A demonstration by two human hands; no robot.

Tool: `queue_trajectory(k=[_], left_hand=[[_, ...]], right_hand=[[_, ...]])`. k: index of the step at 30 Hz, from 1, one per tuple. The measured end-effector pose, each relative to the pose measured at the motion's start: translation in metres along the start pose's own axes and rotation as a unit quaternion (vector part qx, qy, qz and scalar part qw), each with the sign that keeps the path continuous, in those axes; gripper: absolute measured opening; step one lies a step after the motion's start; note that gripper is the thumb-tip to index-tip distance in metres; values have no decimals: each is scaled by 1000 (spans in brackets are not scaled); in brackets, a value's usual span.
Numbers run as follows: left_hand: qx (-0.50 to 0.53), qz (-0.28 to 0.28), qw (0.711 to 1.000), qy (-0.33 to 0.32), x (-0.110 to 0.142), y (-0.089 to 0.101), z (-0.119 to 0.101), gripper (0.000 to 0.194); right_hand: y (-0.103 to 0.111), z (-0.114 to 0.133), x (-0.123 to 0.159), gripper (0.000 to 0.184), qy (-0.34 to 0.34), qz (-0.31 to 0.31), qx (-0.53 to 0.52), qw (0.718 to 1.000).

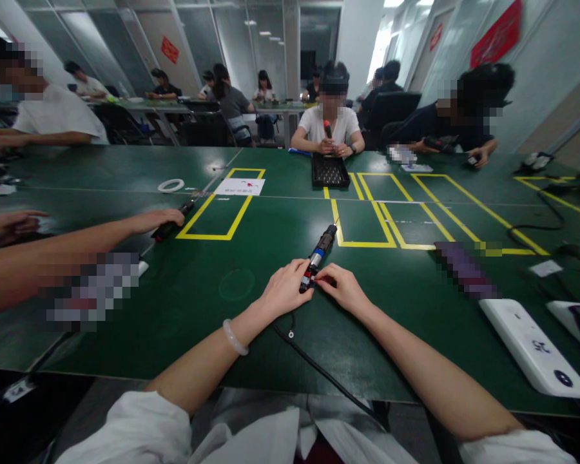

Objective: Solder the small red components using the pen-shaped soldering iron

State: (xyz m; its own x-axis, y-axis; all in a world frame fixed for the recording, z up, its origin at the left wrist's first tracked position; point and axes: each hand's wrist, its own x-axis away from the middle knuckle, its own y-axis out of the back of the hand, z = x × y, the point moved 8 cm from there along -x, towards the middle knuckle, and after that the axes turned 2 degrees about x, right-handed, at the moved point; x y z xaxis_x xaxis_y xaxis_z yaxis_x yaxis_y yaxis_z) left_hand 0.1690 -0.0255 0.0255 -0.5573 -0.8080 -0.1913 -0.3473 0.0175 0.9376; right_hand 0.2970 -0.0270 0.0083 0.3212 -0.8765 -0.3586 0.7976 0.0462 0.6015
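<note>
Green surface marked out with yellow tape; glass partitions and seated people behind. A white card carries print too small to read. A white power bank, right, shows digits, not certain. The black tool with a blue band lies at centre, tip pointing away. Left hand: grip closed around its rear. Right hand: fingertips drawn together against its side; whether that grip pinches anything cannot be told.
</note>
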Motion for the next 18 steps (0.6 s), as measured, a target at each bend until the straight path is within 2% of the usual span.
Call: queue_trajectory(k=[12,18], left_hand=[[-49,-8,999,18,-8,0,1,56],[-79,-5,996,38,-8,7,13,56]], right_hand=[[-1,-3,2,14,-18,5,-56,998],[1,-4,2,16,-16,8,-64,998]])
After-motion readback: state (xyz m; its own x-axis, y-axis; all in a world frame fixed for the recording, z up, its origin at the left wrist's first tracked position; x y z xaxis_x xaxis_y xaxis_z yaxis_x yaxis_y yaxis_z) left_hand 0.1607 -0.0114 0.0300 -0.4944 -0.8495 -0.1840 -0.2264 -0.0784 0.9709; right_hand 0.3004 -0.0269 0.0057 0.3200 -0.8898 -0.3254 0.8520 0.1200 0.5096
